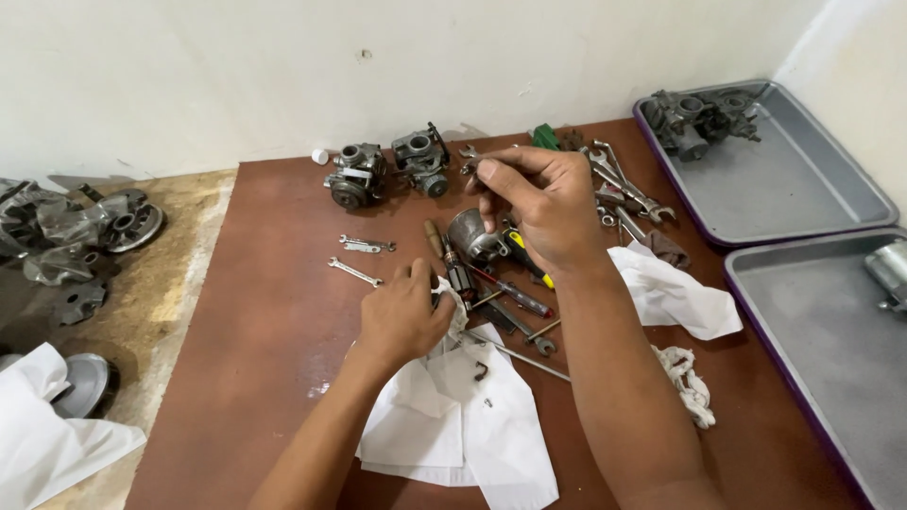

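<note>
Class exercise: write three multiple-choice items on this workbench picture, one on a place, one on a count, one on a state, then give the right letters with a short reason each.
1. Where do the two grey trays lie?
A. along the right edge of the table
B. on the floor at left
C. under the white cloth

2. How many carburetors stand side by side on the table near the wall?
A. one
B. two
C. five

3. What is the right hand doing?
A. lying flat on the table
B. holding a small metal cup raised
C. gripping a hammer

Answers: 1 A, both trays sit at the right edge; 2 B, a pair stands together; 3 B, the fingers hold the cup above the tools, while the left hand grips the white cloth.
</note>
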